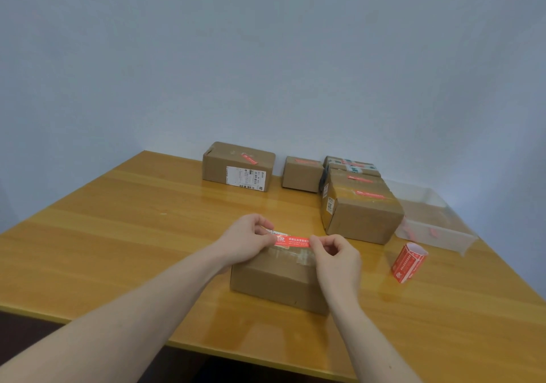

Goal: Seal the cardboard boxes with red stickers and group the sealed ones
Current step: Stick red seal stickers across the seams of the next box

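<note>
Wide wooden worktop (118, 235); at its far edge a row of sealed boxes (362, 205), each with a red strip on top, grouped near the right. Nearer, one unsealed cardboard box (277, 282) under both hands. Step in hand, by judgement: laying the seal across the top seam of this box. Next move calls for lowering the strip flat over the seam, pressing along its length, then carrying the box to the group. To the right, a roll of stickers (409, 261) standing on the worktop. Red sticker (292, 241) stretched just above the box top, contact not clear. Left hand (245, 243) pinching its left end, fingers curled close; right hand (336, 255) pinching the right end between thumb and forefinger, other fingers curled.
</note>
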